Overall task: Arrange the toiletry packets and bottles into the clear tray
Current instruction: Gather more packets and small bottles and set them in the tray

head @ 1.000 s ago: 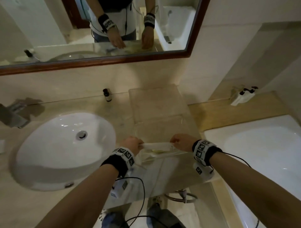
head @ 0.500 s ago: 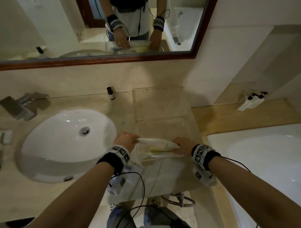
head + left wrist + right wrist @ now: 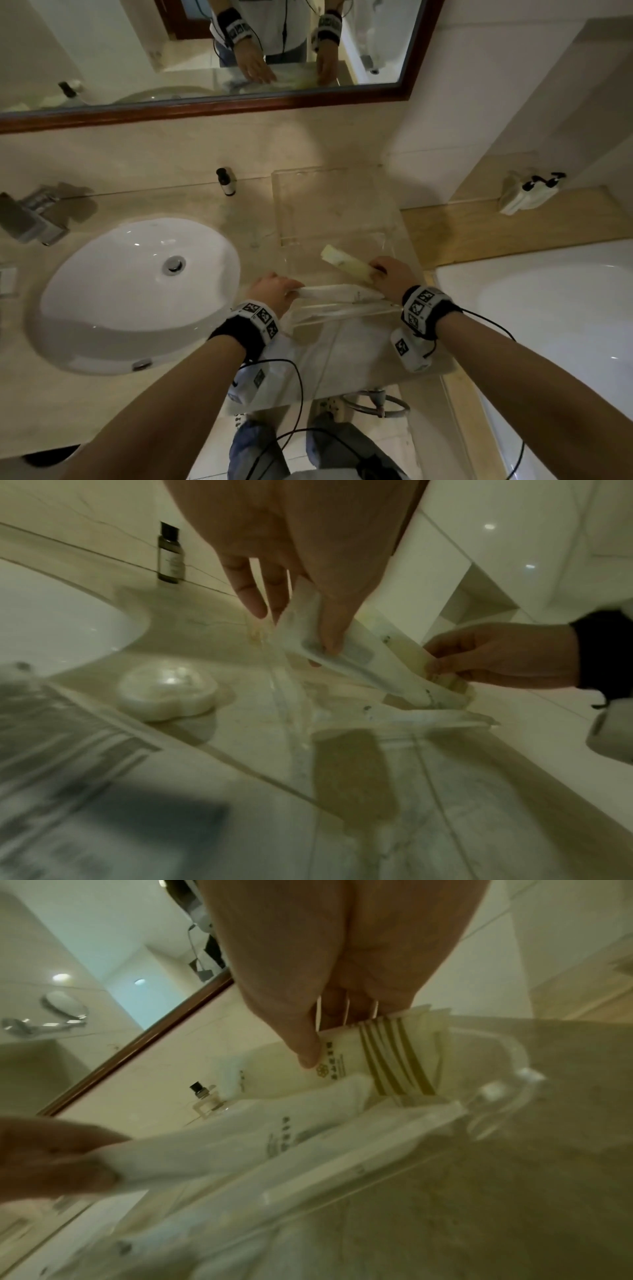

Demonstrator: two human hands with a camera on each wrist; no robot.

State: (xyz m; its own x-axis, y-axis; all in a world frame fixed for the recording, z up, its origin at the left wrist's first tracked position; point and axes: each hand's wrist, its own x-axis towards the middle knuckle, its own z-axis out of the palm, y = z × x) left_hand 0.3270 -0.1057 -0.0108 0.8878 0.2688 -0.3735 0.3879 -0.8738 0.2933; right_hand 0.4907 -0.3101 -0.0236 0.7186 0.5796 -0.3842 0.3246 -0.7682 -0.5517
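Note:
A clear tray (image 3: 342,310) sits on the counter right of the sink. My left hand (image 3: 275,291) pinches the left end of a long white packet (image 3: 337,294) lying along the tray's near side; the left wrist view shows the same packet (image 3: 363,666) between thumb and fingers. My right hand (image 3: 390,274) holds a cream packet with gold stripes (image 3: 346,262) by its right end, raised over the tray and angled toward the back left. That striped packet (image 3: 342,1074) is under my thumb in the right wrist view. A small dark bottle (image 3: 226,181) stands against the back wall.
The white sink basin (image 3: 113,294) lies to the left with a chrome tap (image 3: 34,219). A round white wrapped soap (image 3: 167,693) rests on the counter near the tray. A second clear tray (image 3: 329,205) stands behind. A bathtub (image 3: 548,325) is at right, its ledge bearing a white item (image 3: 524,195).
My right hand has lifted a cream striped packet off the pile and swung it toward the back of the tray. My left hand stays on the long white packet.

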